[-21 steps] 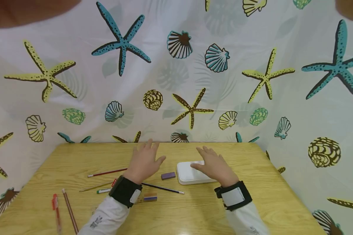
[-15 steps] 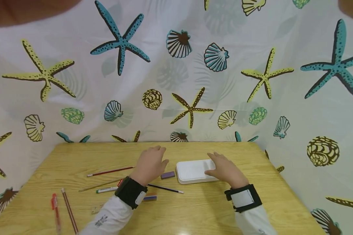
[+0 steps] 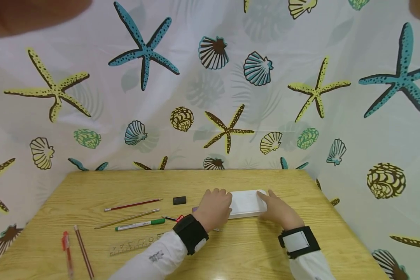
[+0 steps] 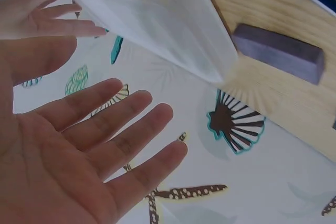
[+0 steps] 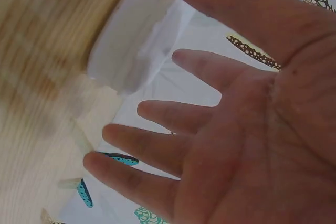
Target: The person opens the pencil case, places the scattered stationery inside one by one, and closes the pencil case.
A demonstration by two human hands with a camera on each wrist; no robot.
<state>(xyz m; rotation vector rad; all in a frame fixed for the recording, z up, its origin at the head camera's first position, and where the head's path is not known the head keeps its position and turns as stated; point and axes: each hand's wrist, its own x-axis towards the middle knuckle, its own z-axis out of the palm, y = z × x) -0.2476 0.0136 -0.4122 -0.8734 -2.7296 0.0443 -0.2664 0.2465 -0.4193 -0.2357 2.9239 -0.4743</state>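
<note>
A white case point(image 3: 246, 203) with rounded corners lies on the wooden table between both hands. The left hand point(image 3: 214, 210) is at its left end, overlapping that edge in the head view; in the left wrist view its fingers point(image 4: 136, 166) are spread and nearly straight, pointing past the case. At the opposite end is the right hand point(image 3: 281, 212), thumb over the corner of the top; the right wrist view shows its fingers point(image 5: 142, 135) extended beside the case's end. A purple eraser point(image 4: 278, 53) sits left of the case, mostly hidden behind the left hand in the head view.
Left of the hands lie a black block point(image 3: 179, 200), a red pencil point(image 3: 133, 205), a yellowish pencil point(image 3: 127, 219), a green marker point(image 3: 140, 224) and a clear ruler point(image 3: 133, 245). Farther left are a red pen point(image 3: 67, 251) and a brownish pencil point(image 3: 84, 251). A patterned curtain point(image 3: 182, 151) stands behind.
The left hand has moved right to the case's left end, uncovering the black block, marker and ruler. The right hand has shifted right and down to the other end.
</note>
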